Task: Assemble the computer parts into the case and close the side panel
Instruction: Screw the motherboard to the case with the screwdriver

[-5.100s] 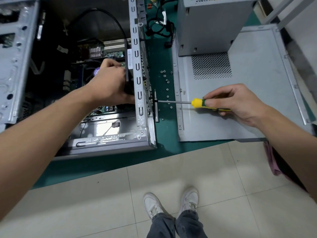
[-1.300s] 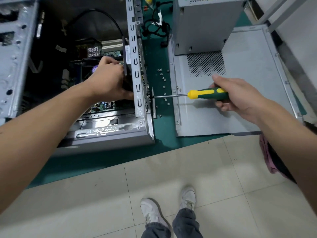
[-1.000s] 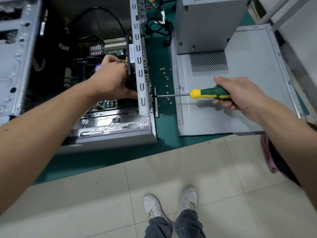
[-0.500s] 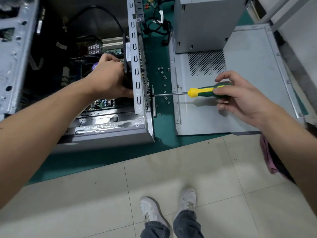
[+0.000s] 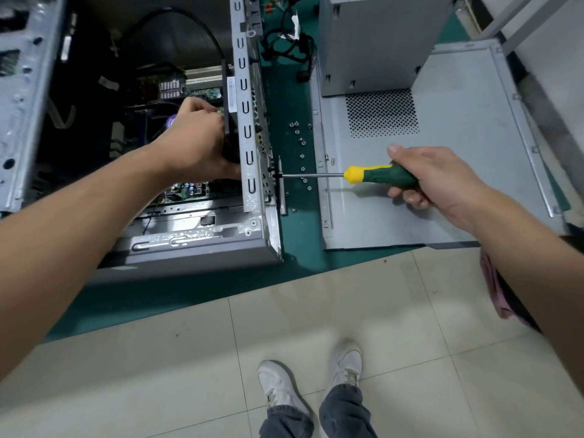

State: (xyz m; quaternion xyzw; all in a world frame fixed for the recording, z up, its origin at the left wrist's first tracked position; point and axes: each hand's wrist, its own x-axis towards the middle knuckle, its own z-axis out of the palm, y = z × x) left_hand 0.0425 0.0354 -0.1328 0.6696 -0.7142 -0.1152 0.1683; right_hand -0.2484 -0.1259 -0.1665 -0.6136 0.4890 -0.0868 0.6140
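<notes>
An open grey computer case (image 5: 196,238) lies on the green mat, its motherboard (image 5: 186,189) showing inside. My left hand (image 5: 197,140) reaches into the case and grips a black fan (image 5: 228,121) against the inside of the rear wall (image 5: 248,121). My right hand (image 5: 433,178) grips the green and yellow handle of a screwdriver (image 5: 376,175). Its shaft runs level to the left and its tip meets the outside of the rear wall. The grey side panel (image 5: 442,184) lies flat on the mat under my right hand.
Several loose screws (image 5: 301,156) lie on the green mat (image 5: 294,235) between case and panel. A second grey case (image 5: 373,42) stands on the panel's far end. Black cables (image 5: 290,42) lie behind. A pink cloth (image 5: 496,289) hangs at the right. My shoes (image 5: 309,380) stand on the tiled floor.
My right hand has re-gripped the screwdriver handle, the fingers closing round it again. The screwdriver tip stays at the same spot on the rear wall. My left hand has not moved.
</notes>
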